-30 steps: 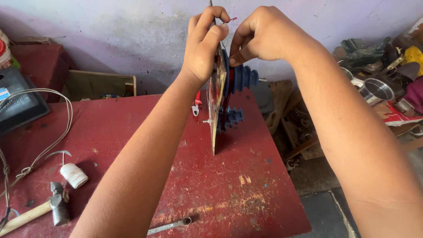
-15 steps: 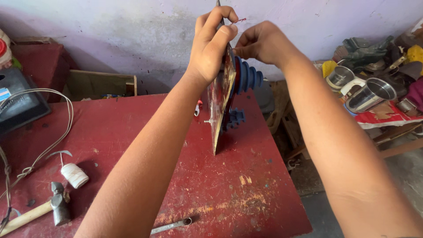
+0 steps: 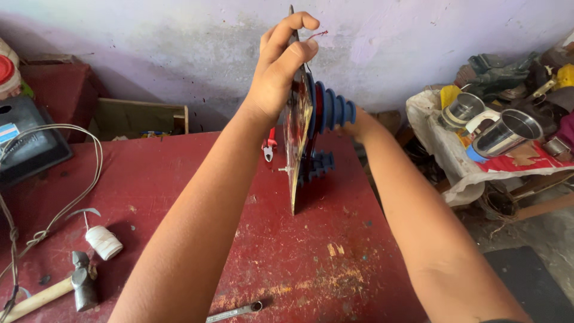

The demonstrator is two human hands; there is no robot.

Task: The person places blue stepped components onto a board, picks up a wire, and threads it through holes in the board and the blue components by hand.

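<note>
Nearest, at the front edge of the red bench: small metal spanner; to the left, wooden-handled hammer, white spool, loop of pale wire. Mid-bench, held on edge with the lower corner down on the top: thin flat plate, seen edge-on, with blue ribbed pieces bolted to its far face. Left hand up at the plate's top edge, fingers curled over and pinching it. Right hand behind, at the upper ribbed piece; fingers hidden, so cannot tell whether closed or spread. By the look of it, a steadying-and-fitting stage, work going on at the back face. Any further move likely to call for a firm top grip and the corner kept planted, to stop the plate swinging. Just beyond the plate, red-handled pliers. Far left, black case with a small pale blue rectangular label; above it, a red round lid. Against the wall, open wooden box. Far right, off the bench: steel cups on a white sheet, flat red wrapper beside them.
</note>
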